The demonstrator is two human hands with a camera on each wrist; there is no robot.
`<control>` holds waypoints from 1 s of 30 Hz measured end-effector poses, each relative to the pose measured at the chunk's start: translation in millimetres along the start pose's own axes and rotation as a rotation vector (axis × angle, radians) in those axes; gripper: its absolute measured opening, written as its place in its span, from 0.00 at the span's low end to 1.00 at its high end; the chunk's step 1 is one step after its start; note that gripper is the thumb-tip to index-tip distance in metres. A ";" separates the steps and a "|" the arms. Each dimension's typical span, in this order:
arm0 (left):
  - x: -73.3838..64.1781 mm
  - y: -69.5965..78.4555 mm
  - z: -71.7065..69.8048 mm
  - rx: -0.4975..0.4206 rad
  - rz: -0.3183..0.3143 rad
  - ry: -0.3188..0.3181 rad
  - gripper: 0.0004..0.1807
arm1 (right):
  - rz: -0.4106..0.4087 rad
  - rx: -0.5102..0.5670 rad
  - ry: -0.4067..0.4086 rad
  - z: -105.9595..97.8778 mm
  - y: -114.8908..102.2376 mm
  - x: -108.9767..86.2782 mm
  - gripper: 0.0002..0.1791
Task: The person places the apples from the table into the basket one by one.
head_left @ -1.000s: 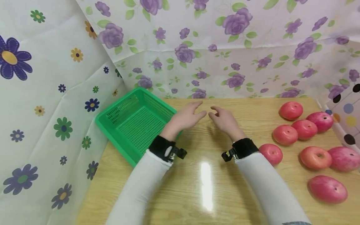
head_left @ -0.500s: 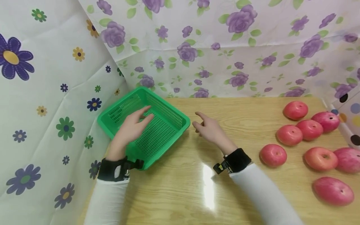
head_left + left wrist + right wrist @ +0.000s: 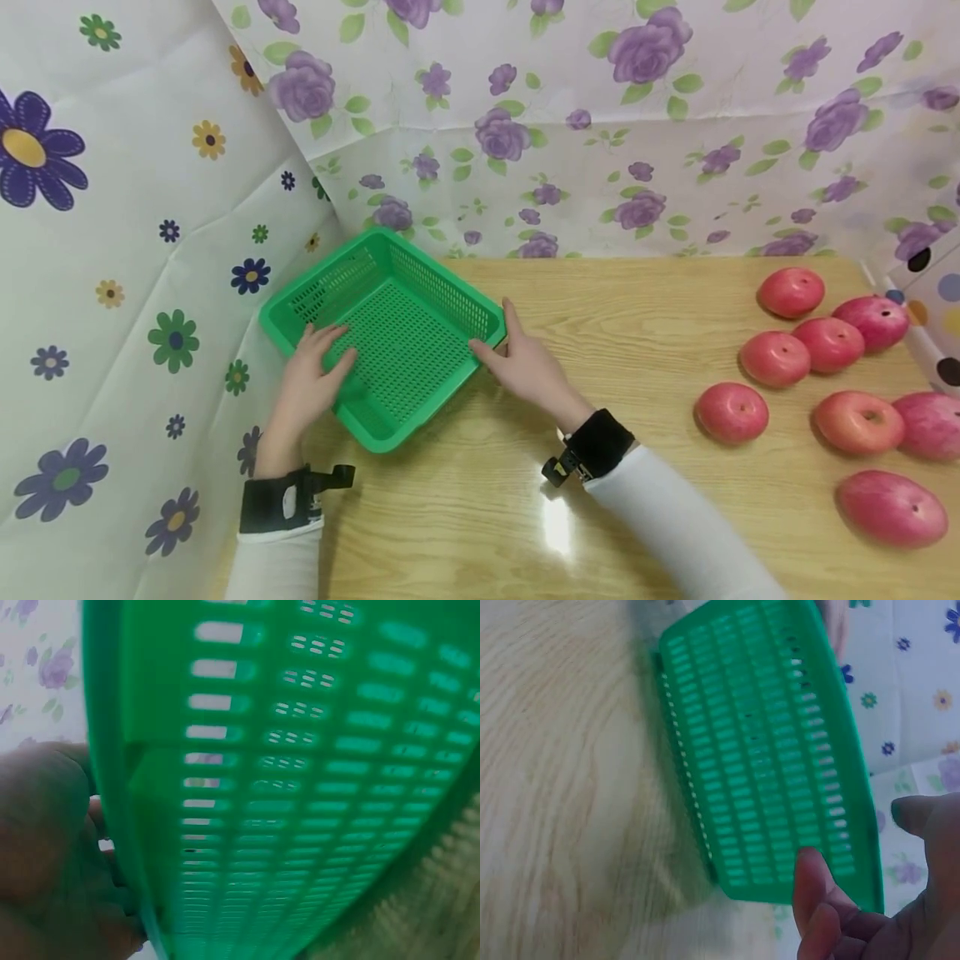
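Note:
A green plastic basket (image 3: 397, 350) with perforated walls and floor sits on the table at the left, with nothing in it. My left hand (image 3: 307, 379) is over its near-left rim, fingers and thumb loosely spread and reaching over the edge; the left wrist view shows this hand (image 3: 45, 855) beside the rim. My right hand (image 3: 528, 367) is at the basket's right corner. Its thumb lies over the rim on the inner side, and bent fingers (image 3: 814, 889) go along the outer wall in the right wrist view.
Several red apples, such as the nearest one (image 3: 732, 412), and longer red oval fruits (image 3: 891, 508) lie on the right of the wooden table (image 3: 600, 517). Flowered sheets hang behind (image 3: 570, 183) and to the left (image 3: 217, 333), close to the basket.
Both hands have come from mid-table to the basket: the left crossed over it to its left rim, the right moved left to its right corner. The basket and fruits look unmoved.

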State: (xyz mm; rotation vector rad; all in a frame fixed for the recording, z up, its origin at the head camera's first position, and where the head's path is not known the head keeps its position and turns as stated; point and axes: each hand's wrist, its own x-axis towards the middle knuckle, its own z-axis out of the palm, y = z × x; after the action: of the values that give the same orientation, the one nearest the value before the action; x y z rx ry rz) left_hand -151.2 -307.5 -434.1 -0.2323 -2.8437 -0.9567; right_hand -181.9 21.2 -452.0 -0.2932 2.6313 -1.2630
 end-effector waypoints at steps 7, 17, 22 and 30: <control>-2.3 -1.8 13.7 0.049 0.087 0.041 0.27 | 0.009 -0.061 0.027 13.3 -7.7 5.0 0.59; -6.0 -0.1 21.2 -0.046 0.118 0.157 0.23 | 0.017 -0.039 0.057 3.9 0.7 4.3 0.58; -6.7 5.0 24.5 -0.070 0.148 0.171 0.22 | 0.015 0.004 0.120 -16.3 18.3 0.7 0.59; 0.9 7.9 26.0 -0.094 0.183 0.189 0.22 | 0.041 0.072 0.190 -57.8 48.0 -9.6 0.61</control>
State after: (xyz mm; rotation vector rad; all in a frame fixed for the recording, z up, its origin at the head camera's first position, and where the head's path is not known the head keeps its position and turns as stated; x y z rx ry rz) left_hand -152.6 -285.4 -449.8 -0.3833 -2.5596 -1.0157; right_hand -192.5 96.2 -453.3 -0.1117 2.7229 -1.4329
